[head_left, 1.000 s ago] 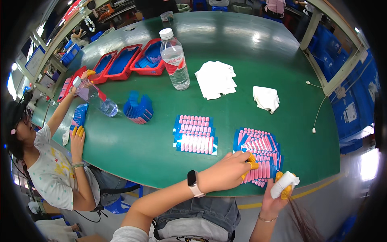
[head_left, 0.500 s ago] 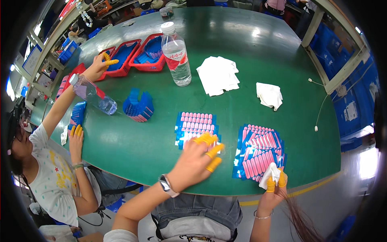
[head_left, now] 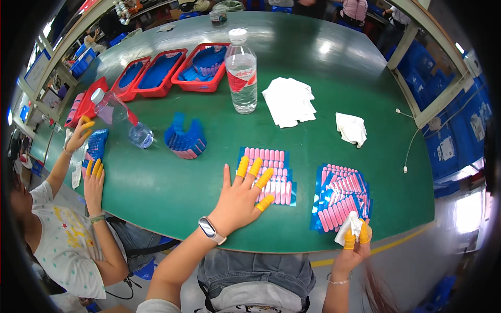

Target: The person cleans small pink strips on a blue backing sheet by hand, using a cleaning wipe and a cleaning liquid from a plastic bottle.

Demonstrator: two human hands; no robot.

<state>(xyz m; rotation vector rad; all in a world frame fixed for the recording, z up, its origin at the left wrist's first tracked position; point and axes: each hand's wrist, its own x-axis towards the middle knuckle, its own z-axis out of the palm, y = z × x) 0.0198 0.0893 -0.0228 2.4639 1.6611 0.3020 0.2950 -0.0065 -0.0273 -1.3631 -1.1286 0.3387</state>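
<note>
My left hand (head_left: 241, 194) lies spread over a stack of blue film sheets with pink oval pieces (head_left: 279, 180); yellow finger cots cover all but the thumb. Its fingertips rest on the rows of pink pieces. At the table's front edge, my right hand (head_left: 358, 248) pinches a folded white cloth (head_left: 348, 229) between fingers in yellow cots. The cloth hangs over the lower corner of a larger, untidy pile of the same blue and pink sheets (head_left: 339, 195). Part of the cloth is hidden inside the right hand.
A water bottle (head_left: 242, 78) stands beyond the sheets, beside white cloths (head_left: 288, 101) and a crumpled cloth (head_left: 351, 129). Red baskets (head_left: 156, 91) hold blue sheets. A curled blue strip (head_left: 185, 143) stands left of me. A co-worker's hands (head_left: 93, 182) are near another bottle (head_left: 125, 122).
My left hand has settled flat on the sheet stack with its fingers spread. My right hand still holds the cloth. The co-worker's far hand has drawn back from the baskets.
</note>
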